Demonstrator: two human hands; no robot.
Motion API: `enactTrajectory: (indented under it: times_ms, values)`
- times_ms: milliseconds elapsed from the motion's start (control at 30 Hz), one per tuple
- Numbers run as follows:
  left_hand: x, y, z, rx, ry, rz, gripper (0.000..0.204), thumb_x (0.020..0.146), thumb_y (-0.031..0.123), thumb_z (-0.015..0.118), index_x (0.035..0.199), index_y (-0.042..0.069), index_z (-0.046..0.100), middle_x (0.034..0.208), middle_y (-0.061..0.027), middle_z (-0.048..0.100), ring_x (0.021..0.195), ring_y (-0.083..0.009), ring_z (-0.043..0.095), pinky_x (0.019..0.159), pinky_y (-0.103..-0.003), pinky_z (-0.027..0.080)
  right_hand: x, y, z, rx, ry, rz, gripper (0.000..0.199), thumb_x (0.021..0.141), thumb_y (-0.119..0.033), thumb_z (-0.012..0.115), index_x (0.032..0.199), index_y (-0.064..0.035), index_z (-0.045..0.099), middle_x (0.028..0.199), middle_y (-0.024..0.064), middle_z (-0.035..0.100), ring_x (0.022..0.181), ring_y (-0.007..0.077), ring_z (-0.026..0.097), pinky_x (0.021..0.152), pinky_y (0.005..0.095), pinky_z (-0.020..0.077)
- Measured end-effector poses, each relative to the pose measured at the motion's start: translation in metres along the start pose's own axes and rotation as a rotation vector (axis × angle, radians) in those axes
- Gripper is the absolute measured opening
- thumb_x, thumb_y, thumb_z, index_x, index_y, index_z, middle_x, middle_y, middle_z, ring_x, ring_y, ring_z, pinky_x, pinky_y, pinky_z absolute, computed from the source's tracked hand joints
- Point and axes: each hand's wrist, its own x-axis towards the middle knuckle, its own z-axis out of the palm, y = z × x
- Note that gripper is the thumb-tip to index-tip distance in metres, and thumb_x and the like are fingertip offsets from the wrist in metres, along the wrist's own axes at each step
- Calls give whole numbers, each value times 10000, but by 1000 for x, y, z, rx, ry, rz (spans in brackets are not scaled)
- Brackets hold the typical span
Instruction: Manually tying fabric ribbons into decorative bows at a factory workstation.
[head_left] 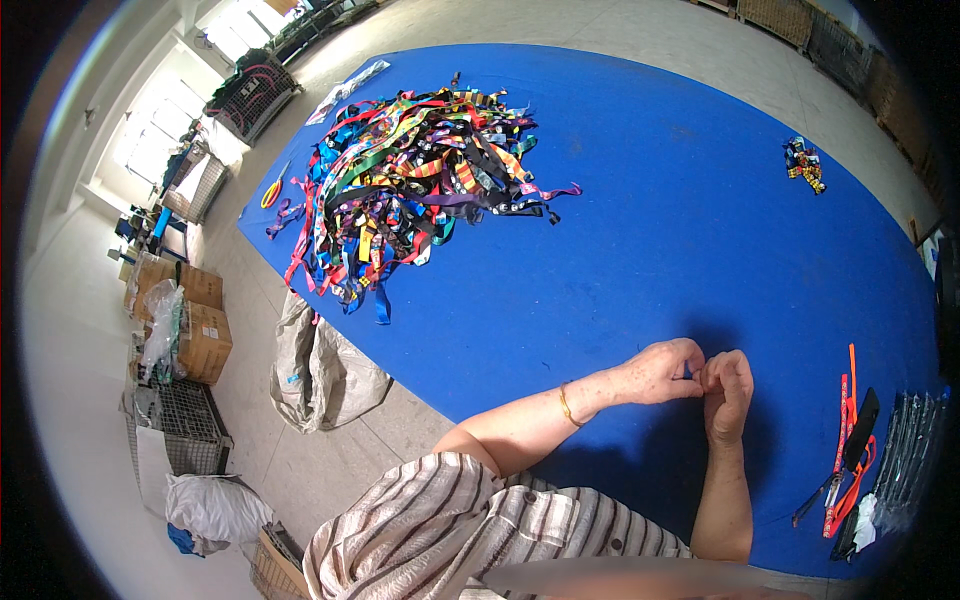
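Observation:
My left hand (660, 371) and my right hand (728, 388) meet fingertip to fingertip over the near right part of a blue-covered table (640, 240). Both are closed in a pinch; anything between the fingers is too small or hidden to make out. The left wrist wears a gold-coloured bracelet (567, 404). To the right of my hands lie an orange strap (851, 480), a red patterned strap (838, 455) and a black flat piece (861, 430). Farther off on the left is a large heap of multicoloured printed straps (400, 190).
Yellow-handled scissors (271, 194) lie left of the heap. A small bunch of patterned straps (803, 166) sits at the far right, and clear plastic packs (910, 455) at the right edge. On the floor are a pale sack (325, 370), cardboard boxes (203, 340) and wire cages (185, 425).

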Motion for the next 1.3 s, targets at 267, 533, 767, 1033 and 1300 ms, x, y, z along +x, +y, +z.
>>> enactTrajectory:
  times_ms: [267, 533, 767, 1033, 1300]
  values:
    - [0, 2, 4, -11, 40, -3, 434, 750, 230, 799, 1085, 39, 599, 839, -62, 612, 628, -156, 533, 557, -322, 446, 2, 3, -4, 11, -34, 7, 274, 990, -293, 559, 831, -90, 468, 681, 7, 441, 617, 111, 407, 583, 277, 366]
    - [0, 5, 1, -58, 13, -36, 471, 749, 211, 790, 1132, 24, 589, 882, -63, 619, 627, -149, 529, 566, -316, 453, 1, 2, -2, 10, -70, 15, 296, 990, -322, 568, 837, -88, 471, 687, 4, 444, 615, 105, 402, 576, 273, 358]
    - [1, 0, -5, -69, 135, -37, 310, 786, 174, 758, 1030, 45, 618, 853, -62, 591, 673, -151, 542, 600, -308, 465, 3, 4, -3, 11, 15, 36, 246, 999, -276, 546, 875, -72, 489, 743, 28, 494, 669, 120, 466, 643, 288, 416]
    - [11, -32, -166, 576, 843, 6, 181, 835, 105, 678, 994, 43, 615, 962, -123, 613, 813, -240, 609, 728, -352, 518, 5, 6, -1, 32, -58, 54, 143, 999, -149, 518, 896, -52, 530, 749, 36, 532, 673, 121, 509, 659, 304, 470]
    - [-29, -74, -350, 1101, 823, -291, 495, 775, 40, 634, 1254, 67, 515, 1338, -204, 494, 1265, -379, 471, 1040, -438, 433, 2, 1, 6, -243, -12, 106, 106, 923, -7, 498, 831, -31, 544, 728, 49, 564, 665, 115, 560, 658, 282, 489]
